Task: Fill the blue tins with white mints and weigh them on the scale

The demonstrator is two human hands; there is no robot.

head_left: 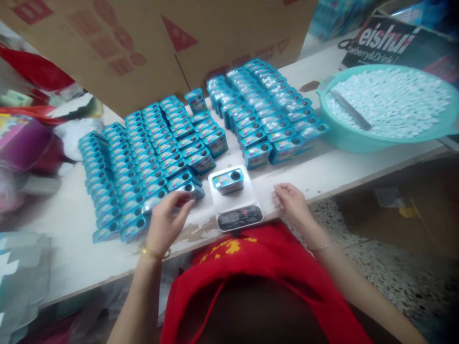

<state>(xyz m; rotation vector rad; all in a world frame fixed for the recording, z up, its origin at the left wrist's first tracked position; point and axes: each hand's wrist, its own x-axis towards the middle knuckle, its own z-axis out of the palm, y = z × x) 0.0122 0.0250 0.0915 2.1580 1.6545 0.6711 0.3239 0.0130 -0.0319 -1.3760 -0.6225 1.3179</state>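
A small blue box (pixel 228 182) with a dark round opening sits on the white platform of a digital scale (pixel 234 203). To the scale's left, my left hand (pixel 169 216) is over the near edge of the rows of blue boxes (pixel 148 153), thumb and fingers apart, with no object visible between them. My right hand (pixel 289 198) is just right of the scale, its fingertips pressed together; whatever they hold, if anything, is too small to make out. A second group of blue boxes (pixel 263 105), many with white pieces on top, stands behind the scale.
A turquoise basin (pixel 387 143) full of white pieces, with a flat metallic strip lying in it, stands at the right. Behind the boxes rises a large cardboard box (pixel 150 43). The table (pixel 201 229) ends at its front edge, close to the red apron.
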